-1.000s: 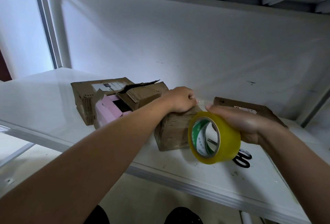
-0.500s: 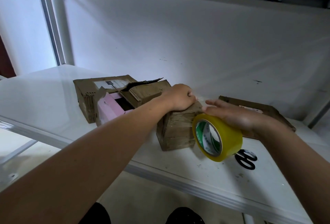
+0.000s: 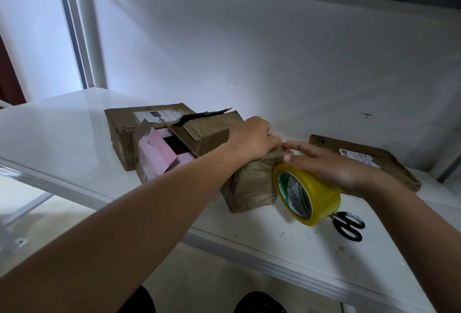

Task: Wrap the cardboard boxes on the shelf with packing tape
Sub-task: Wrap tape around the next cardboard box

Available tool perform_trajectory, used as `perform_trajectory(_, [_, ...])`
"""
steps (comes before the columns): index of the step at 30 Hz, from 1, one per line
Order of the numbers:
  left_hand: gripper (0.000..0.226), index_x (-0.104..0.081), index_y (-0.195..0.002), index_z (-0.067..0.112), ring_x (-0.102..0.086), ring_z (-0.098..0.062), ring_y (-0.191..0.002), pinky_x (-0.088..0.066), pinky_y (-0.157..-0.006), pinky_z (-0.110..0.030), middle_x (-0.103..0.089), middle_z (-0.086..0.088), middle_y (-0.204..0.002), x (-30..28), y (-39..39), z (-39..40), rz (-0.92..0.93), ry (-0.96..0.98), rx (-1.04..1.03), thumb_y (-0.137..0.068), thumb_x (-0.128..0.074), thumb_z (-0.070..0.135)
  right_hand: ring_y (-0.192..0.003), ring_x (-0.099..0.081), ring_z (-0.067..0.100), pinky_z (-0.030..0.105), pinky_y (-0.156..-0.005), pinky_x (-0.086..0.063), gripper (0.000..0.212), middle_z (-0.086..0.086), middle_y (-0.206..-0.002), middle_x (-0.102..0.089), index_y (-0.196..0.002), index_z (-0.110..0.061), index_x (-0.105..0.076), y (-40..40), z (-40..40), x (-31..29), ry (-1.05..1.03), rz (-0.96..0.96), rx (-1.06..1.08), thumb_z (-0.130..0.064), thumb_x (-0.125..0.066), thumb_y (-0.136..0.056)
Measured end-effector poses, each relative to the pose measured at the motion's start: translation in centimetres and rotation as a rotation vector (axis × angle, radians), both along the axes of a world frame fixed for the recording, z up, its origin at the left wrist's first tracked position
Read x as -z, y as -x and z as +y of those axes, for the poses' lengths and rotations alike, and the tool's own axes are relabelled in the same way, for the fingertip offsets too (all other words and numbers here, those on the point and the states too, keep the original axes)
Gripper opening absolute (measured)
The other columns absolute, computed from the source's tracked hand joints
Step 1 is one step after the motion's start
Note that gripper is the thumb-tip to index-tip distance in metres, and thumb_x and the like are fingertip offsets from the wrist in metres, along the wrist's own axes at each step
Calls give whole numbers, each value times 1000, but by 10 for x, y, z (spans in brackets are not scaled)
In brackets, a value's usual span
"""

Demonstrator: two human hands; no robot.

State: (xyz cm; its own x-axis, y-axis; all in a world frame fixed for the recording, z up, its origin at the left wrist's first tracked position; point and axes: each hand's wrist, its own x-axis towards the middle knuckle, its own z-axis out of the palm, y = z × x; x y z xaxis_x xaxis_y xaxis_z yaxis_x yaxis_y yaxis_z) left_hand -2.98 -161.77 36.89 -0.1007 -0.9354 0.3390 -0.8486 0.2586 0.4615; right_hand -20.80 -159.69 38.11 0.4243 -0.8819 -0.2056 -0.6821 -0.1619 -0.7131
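While left hand [image 3: 252, 139] presses curled fingers on small cardboard box [image 3: 252, 185] at shelf [image 3: 62, 138] front, right hand [image 3: 331, 166] lies fingers-straight over yellow tape roll [image 3: 308, 194] beside it. Box looks light, stiff, tape-slick; steady from top. Roll rigid: take by rim.

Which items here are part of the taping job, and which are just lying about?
In use: tape roll, small box being wrapped, left hand, right hand.
Waiting to be taped: torn box, flat box.
Lying about: scissors, pink foam.
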Motion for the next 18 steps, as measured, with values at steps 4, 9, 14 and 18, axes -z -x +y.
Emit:
perform_trajectory(4, [48, -45, -125, 13, -46, -27, -118, -40, -82, -40, -49, -8, -128, 0, 5, -1, -252, 40, -146, -91, -52, 47, -115, -53, 21, 43, -103, -43, 49, -3, -135, -49, -132, -54, -39, 2, -4, 2, 8, 22, -6, -53, -53, -85])
perform_trajectory(9, [47, -36, -133, 14, -49, -29, -117, -36, -84, -40, -52, -8, -127, 0, 6, -4, -345, -44, -172, -97, -39, 44, -119, -51, 23, 43, -106, -41, 46, -1, -141, -45, -134, -54, -37, 2, -4, 1, -19, 19, -10, -45, -51, -92])
perform_trajectory(14, [40, -35, -136, 16, -54, -27, -113, -35, -82, -36, -57, -3, -126, 3, 2, -4, -125, -188, -98, -100, -32, 35, -118, -50, 23, 41, -104, -43, 51, -2, -141, -41, -137, -54, -32, 3, -4, 3, -64, -16, -20, -44, -51, -91])
perform_trajectory(18, [42, -33, -141, 20, -48, -27, -122, -31, -91, -40, -51, -3, -136, 2, 3, -1, -186, -189, -77, -101, -32, 33, -115, -53, 21, 38, -99, -46, 73, -3, -136, -43, -140, -51, -29, 4, -7, 6, -123, -67, -58, -50, -56, -72])
